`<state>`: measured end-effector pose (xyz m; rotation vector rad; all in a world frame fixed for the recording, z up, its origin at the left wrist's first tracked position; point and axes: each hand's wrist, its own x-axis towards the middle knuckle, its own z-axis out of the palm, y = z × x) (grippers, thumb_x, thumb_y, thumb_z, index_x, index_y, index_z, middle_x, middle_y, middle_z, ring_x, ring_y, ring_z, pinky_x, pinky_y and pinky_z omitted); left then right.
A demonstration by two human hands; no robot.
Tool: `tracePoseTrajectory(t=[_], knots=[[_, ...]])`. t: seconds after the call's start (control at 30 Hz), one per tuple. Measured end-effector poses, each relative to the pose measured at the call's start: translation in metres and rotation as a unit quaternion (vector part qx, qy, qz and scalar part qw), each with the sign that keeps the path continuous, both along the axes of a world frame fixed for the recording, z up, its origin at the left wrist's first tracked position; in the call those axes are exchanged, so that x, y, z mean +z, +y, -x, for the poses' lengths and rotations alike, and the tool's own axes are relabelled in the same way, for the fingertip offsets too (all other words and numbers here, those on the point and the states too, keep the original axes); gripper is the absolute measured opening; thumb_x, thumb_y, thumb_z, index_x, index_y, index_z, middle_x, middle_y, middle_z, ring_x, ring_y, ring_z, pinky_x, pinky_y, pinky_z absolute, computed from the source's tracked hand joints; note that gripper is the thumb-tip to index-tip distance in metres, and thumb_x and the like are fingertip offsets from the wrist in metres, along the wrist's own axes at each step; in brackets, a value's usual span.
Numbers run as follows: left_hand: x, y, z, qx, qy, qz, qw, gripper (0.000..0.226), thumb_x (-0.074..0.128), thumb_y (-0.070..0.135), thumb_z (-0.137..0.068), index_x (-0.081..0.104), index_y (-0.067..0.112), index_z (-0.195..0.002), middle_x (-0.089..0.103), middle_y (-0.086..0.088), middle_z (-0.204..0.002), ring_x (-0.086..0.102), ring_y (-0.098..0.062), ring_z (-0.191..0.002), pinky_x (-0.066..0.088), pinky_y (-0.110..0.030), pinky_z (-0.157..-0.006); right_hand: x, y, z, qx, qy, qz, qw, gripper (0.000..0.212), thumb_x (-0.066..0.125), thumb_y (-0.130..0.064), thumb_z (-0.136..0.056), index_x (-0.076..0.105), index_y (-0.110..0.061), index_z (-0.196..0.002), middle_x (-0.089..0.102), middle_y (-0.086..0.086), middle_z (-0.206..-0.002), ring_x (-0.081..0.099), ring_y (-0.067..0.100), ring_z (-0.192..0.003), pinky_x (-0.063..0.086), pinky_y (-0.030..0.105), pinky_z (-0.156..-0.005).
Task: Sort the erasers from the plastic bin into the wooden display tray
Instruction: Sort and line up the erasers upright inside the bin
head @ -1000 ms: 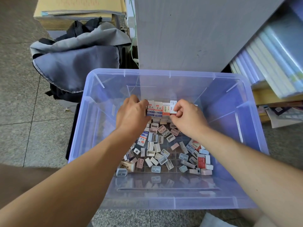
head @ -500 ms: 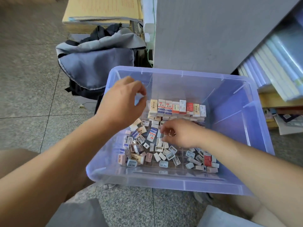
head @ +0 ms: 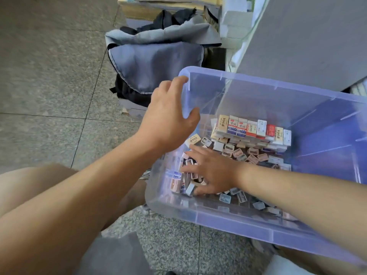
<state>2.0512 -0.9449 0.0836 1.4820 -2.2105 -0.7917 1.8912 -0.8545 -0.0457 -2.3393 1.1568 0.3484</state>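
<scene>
Dozens of loose erasers (head: 244,153) lie heaped on the bottom of the plastic bin (head: 278,100), which sits on the tiled floor (head: 49,76) in front of me. More of them, the row of boxed erasers (head: 252,128), stand upright side by side on a stack toward the bin's far wall. My right hand (head: 210,173) is down inside the bin near its left wall, palm down with its fingers spread flat across the loose pile, the thumb just beside a pale eraser at the near-left part. My left hand (head: 170,114) is at the bin's far-left corner, fingers spread and their tips touching the rim; whether the thumb bears on the left wall I cannot tell. Beyond that corner a grey bag (head: 155,62) lies slumped on the floor, and a grey cabinet (head: 307,36) stands behind the bin's far edge.
</scene>
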Motion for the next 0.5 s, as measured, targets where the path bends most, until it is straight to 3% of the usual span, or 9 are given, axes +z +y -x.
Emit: tracePoseTrajectory(t=[0.1, 0.2, 0.3, 0.43, 0.5], knots=[[0.0, -0.001, 0.0, -0.007, -0.01, 0.004, 1.0, 0.06, 0.064, 0.032, -0.094, 0.042, 0.021, -0.148, 0.045, -0.007, -0.142, 0.042, -0.029, -0.131, 0.035, -0.034, -0.104, 0.007, 0.011, 0.01, 0.013, 0.026, 0.008, 1.0, 0.069, 0.057, -0.063, -0.088, 0.046, -0.029, -0.148, 0.038, 0.02, -0.151, 0.028, 0.042, -0.143, 0.034, 0.056, -0.114], [-0.001, -0.001, 0.002, -0.01, -0.009, 0.006, 1.0, 0.057, 0.063, 0.033, -0.095, 0.042, 0.023, -0.147, 0.045, -0.005, -0.14, 0.043, -0.027, -0.128, 0.035, -0.03, -0.099, 0.018, 0.026, 0.023, 0.003, 0.051, -0.052, 0.997, 0.058, 0.044, -0.057, -0.097, 0.034, -0.038, -0.151, 0.032, 0.009, -0.153, 0.023, 0.032, -0.144, 0.029, 0.052, -0.117], [-0.001, -0.001, 0.002, -0.008, -0.012, 0.009, 1.0, 0.055, 0.063, 0.034, -0.096, 0.043, 0.025, -0.147, 0.044, -0.003, -0.14, 0.042, -0.025, -0.129, 0.033, -0.028, -0.094, 0.03, 0.031, 0.023, 0.003, 0.099, -0.105, 0.99, 0.055, 0.044, -0.053, -0.101, 0.03, -0.04, -0.153, 0.027, 0.003, -0.158, 0.025, 0.026, -0.146, 0.032, 0.047, -0.114], [0.0, 0.0, 0.002, -0.01, -0.014, 0.013, 1.0, 0.054, 0.063, 0.034, -0.095, 0.044, 0.025, -0.145, 0.046, -0.003, -0.138, 0.043, -0.025, -0.127, 0.033, -0.027, -0.092, 0.034, 0.011, 0.01, -0.095, 0.017, -0.004, 0.995, 0.041, 0.045, -0.043, -0.102, 0.052, -0.022, -0.137, 0.045, 0.006, -0.14, 0.046, 0.027, -0.128, 0.049, 0.042, -0.095], [0.0, 0.0, 0.002, -0.009, -0.017, 0.017, 1.0, 0.054, 0.064, 0.034, -0.095, 0.045, 0.024, -0.145, 0.046, -0.003, -0.137, 0.044, -0.026, -0.126, 0.033, -0.027, -0.091, 0.019, -0.004, 0.001, -0.107, -0.007, 0.06, 0.992, 0.048, 0.049, -0.045, -0.099, 0.053, -0.015, -0.137, 0.042, 0.013, -0.147, 0.04, 0.032, -0.136, 0.043, 0.046, -0.106]])
